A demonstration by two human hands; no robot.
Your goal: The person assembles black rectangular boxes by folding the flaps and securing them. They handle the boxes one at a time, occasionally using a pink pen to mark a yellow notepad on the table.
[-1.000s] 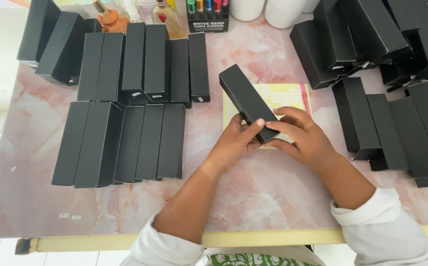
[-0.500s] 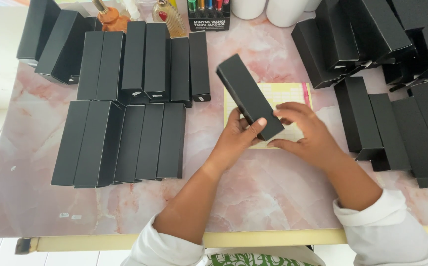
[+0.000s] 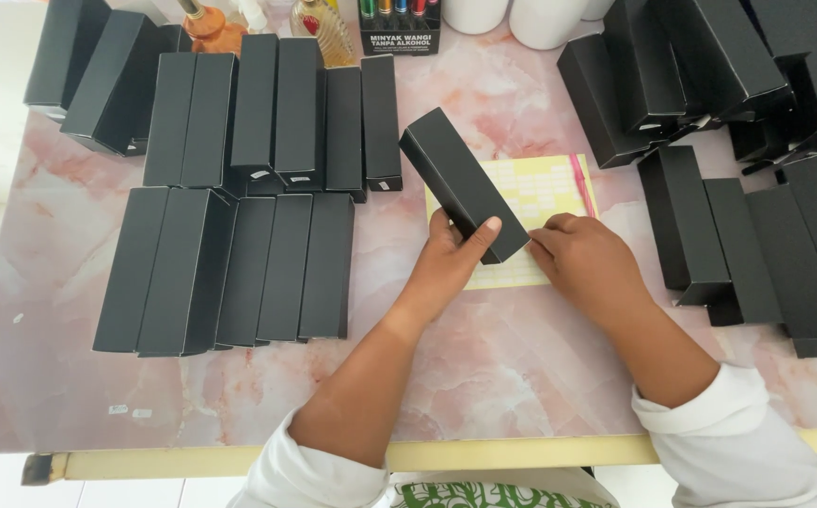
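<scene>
Left hand (image 3: 446, 261) grips near end of a long black box (image 3: 462, 183), tilted far-left over a yellow sheet (image 3: 542, 193). Right hand (image 3: 585, 263) touches the box's near end. Rows of black boxes (image 3: 239, 263) lie left; a heap of boxes (image 3: 756, 188) right. Pink marble table (image 3: 521, 376).

We see two bare arms with white sleeves (image 3: 737, 442) pushed up, and a green and white patterned cloth (image 3: 483, 494) below.

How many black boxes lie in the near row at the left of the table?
5 boxes, side by side, left of the left hand, which holds another box. None seems hidden.
</scene>
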